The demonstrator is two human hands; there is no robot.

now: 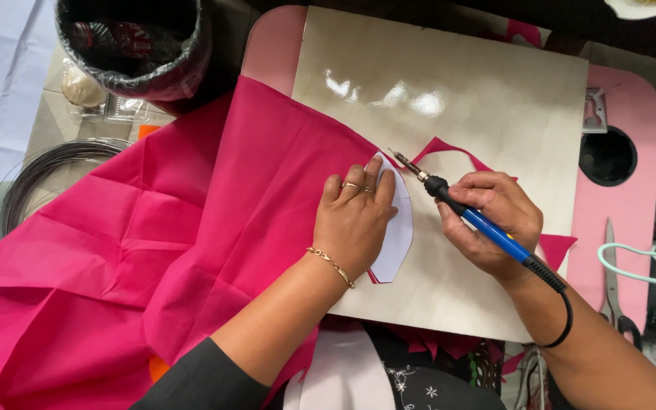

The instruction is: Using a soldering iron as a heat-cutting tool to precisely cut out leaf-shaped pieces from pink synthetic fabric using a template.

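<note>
1. Your left hand (354, 220) presses flat, fingers spread, on the white pattern (396, 224) at the pink cloth (191, 228) edge.
2. Your right hand (491, 220) is clamped on the blue hot tool (480, 220), tip at the pattern's top edge.
3. Bare board (495, 106) lies open beyond; scissors (613, 285) sit right.

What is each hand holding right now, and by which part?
The right hand grips the heated cutting pen by its blue handle. The left hand holds nothing; it presses flat on the white template over the pink fabric.
</note>
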